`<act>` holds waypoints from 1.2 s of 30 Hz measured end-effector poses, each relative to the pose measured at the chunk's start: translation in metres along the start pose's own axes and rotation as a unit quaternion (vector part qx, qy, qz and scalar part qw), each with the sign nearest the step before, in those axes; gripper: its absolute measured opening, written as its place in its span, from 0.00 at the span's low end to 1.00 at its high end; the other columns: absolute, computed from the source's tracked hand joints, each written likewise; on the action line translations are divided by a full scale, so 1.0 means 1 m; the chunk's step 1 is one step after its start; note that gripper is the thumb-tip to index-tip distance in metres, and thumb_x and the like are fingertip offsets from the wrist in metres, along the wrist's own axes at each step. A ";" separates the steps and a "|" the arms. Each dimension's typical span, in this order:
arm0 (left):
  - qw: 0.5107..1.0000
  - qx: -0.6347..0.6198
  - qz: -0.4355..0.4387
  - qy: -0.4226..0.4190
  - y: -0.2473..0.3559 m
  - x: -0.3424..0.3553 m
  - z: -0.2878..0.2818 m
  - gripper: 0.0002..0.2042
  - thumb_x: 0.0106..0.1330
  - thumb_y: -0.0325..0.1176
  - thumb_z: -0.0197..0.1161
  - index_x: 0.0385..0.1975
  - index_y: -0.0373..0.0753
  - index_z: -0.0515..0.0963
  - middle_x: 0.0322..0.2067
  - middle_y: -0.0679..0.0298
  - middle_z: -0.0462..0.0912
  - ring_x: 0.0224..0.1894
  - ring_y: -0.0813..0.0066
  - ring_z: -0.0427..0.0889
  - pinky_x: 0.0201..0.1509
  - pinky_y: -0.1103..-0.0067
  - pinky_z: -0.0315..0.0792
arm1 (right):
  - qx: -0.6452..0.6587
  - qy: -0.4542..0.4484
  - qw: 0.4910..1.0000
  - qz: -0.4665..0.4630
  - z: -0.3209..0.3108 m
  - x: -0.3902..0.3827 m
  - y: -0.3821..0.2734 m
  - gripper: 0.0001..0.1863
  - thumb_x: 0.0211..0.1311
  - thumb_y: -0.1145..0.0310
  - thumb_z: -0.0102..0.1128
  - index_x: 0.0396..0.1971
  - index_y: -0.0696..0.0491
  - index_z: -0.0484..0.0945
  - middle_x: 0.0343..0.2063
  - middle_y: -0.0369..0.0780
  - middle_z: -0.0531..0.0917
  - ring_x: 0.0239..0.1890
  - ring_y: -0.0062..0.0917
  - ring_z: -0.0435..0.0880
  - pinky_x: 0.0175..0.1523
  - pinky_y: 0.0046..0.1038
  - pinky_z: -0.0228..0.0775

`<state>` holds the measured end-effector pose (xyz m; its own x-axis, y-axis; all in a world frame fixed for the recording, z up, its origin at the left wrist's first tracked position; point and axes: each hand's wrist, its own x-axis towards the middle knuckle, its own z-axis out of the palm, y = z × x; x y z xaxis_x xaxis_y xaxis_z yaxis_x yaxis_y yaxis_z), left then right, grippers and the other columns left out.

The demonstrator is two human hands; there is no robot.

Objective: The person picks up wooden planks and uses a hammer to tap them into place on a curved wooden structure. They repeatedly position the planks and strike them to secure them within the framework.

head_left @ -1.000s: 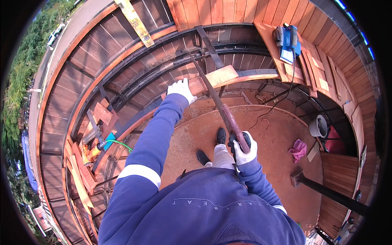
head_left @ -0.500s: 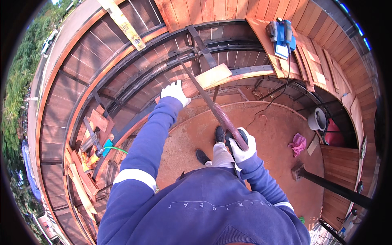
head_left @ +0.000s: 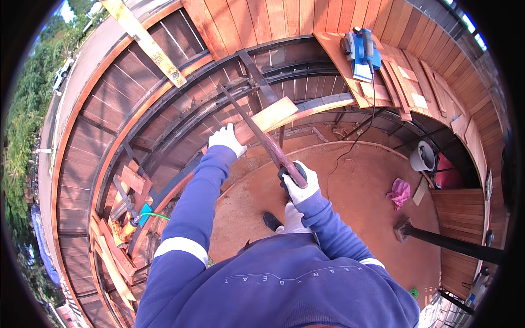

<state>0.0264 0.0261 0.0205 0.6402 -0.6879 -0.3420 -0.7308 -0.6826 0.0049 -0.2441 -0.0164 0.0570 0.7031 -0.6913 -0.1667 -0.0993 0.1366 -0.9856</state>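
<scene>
Gripping a long, dark reddish bar (head_left: 257, 128), your gloved right hand (head_left: 299, 183) is wrapped tight round its lower end. It slants up and left from that fist toward the curved black rails (head_left: 219, 90), crossing a pale wooden board (head_left: 269, 117). Your gloved left hand (head_left: 226, 139) rests flat against the board's lower end, fingers together, holding nothing.

Outdoors in bright sun, on a curved deck of reddish wooden boards (head_left: 306, 16) laid over dark curved steel beams (head_left: 164, 131), above a bare red-earth floor (head_left: 355, 191), with green trees (head_left: 27, 98) beyond the rim at left and a dark post (head_left: 454, 245) at right.
</scene>
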 end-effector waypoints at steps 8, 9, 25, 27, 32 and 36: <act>1.000 0.000 -0.015 -0.004 -0.009 0.003 0.009 0.45 0.53 0.55 0.71 0.68 0.37 0.63 0.60 0.50 0.76 0.63 0.56 0.76 0.65 0.67 0.72 | -0.123 0.007 0.991 -0.046 -0.038 -0.075 0.015 0.09 0.58 0.75 0.63 0.39 0.59 0.81 0.24 0.42 0.83 0.26 0.27 0.84 0.36 0.26 0.75; 1.000 -0.005 -0.013 0.004 -0.007 0.004 0.007 0.45 0.53 0.55 0.72 0.68 0.37 0.63 0.60 0.50 0.76 0.63 0.56 0.76 0.65 0.66 0.72 | -0.110 -0.003 0.993 -0.046 -0.031 -0.053 0.012 0.07 0.59 0.75 0.63 0.38 0.58 0.80 0.23 0.42 0.82 0.25 0.27 0.83 0.34 0.27 0.74; 0.999 -0.034 -0.015 0.017 -0.009 0.011 0.007 0.45 0.51 0.57 0.74 0.66 0.38 0.64 0.57 0.51 0.78 0.58 0.56 0.80 0.62 0.67 0.74 | -0.079 -0.005 0.997 0.008 -0.055 -0.058 -0.001 0.06 0.62 0.73 0.63 0.36 0.59 0.80 0.20 0.37 0.81 0.23 0.19 0.79 0.31 0.25 0.71; 0.999 -0.032 -0.007 0.013 -0.013 0.009 0.012 0.45 0.50 0.58 0.73 0.66 0.37 0.65 0.58 0.50 0.77 0.59 0.56 0.79 0.63 0.67 0.74 | -0.112 -0.011 0.994 0.002 -0.067 -0.079 0.000 0.07 0.61 0.73 0.64 0.37 0.59 0.81 0.21 0.37 0.82 0.24 0.19 0.80 0.32 0.24 0.72; 0.999 -0.031 0.013 0.035 -0.017 0.012 0.016 0.47 0.51 0.58 0.72 0.68 0.35 0.63 0.59 0.51 0.76 0.61 0.56 0.78 0.64 0.68 0.73 | -0.100 0.012 0.995 -0.019 -0.056 -0.072 0.021 0.08 0.60 0.72 0.66 0.37 0.59 0.81 0.22 0.38 0.83 0.24 0.20 0.81 0.33 0.25 0.73; 0.999 -0.026 0.011 0.021 -0.014 0.012 0.009 0.48 0.51 0.58 0.72 0.69 0.34 0.62 0.61 0.51 0.75 0.62 0.56 0.77 0.65 0.68 0.72 | -0.014 -0.010 0.999 -0.047 0.001 0.006 0.012 0.05 0.66 0.72 0.63 0.36 0.58 0.79 0.20 0.33 0.78 0.22 0.14 0.73 0.28 0.23 0.68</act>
<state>0.0422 0.0298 0.0084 0.6336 -0.7122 -0.3021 -0.7328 -0.6778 0.0608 -0.2402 -0.0182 0.0440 0.7236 -0.6863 -0.0730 -0.0512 0.0522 -0.9973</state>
